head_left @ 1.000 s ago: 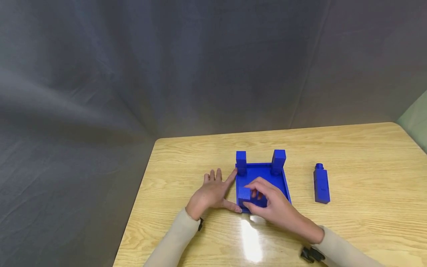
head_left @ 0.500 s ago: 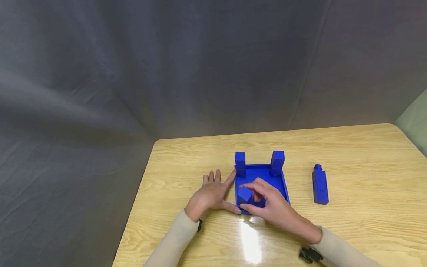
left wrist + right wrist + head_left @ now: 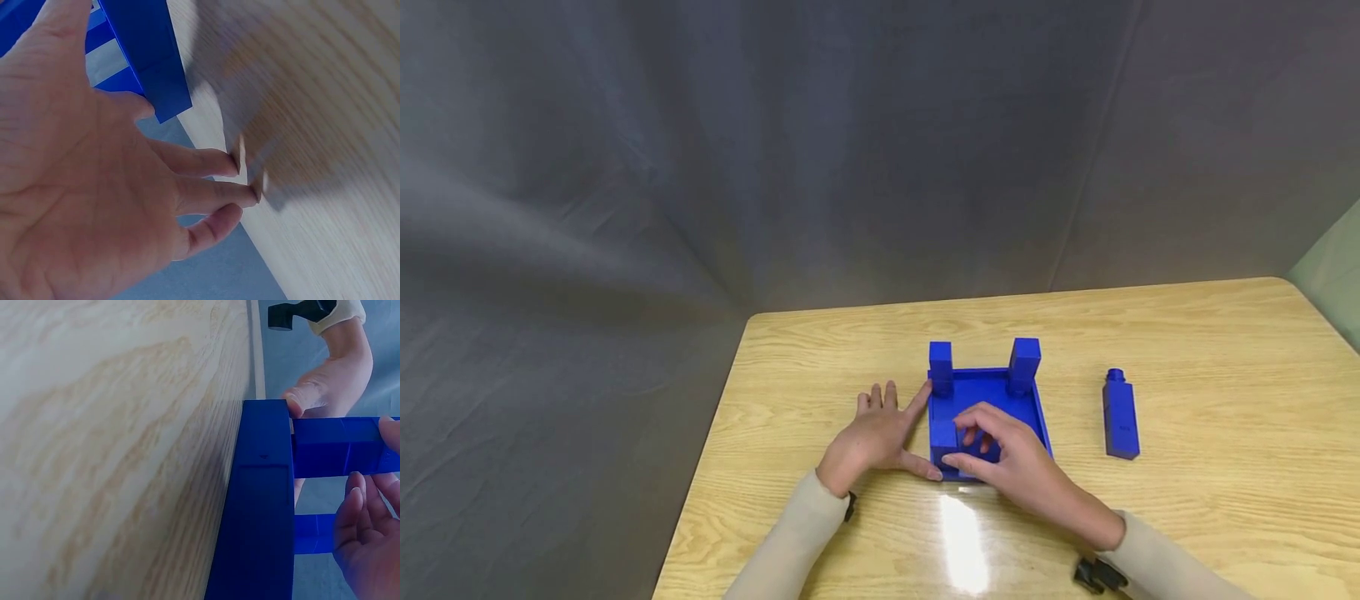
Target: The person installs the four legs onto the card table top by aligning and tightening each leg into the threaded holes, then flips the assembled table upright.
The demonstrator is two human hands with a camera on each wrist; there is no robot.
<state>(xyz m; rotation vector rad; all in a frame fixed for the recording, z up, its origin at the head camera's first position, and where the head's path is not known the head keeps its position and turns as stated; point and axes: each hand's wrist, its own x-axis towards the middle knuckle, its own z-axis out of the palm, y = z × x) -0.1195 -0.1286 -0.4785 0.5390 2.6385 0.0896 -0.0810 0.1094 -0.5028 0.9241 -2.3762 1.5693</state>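
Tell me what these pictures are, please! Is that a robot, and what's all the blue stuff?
There's no robot here, just a person's two bare hands. The wide picture comes from a camera on the person's head, looking forward and down. The two close-up pictures come from cameras on the wrists, one on each.

On the wooden table lies a square blue base with raised edges. Three blue posts stand on it: a far-left post, a far-right post and a near-left post. A loose post with a knob at one end lies off to the right.

The left hand touches the base's left side with finger and thumb. The right hand holds the near-left post.
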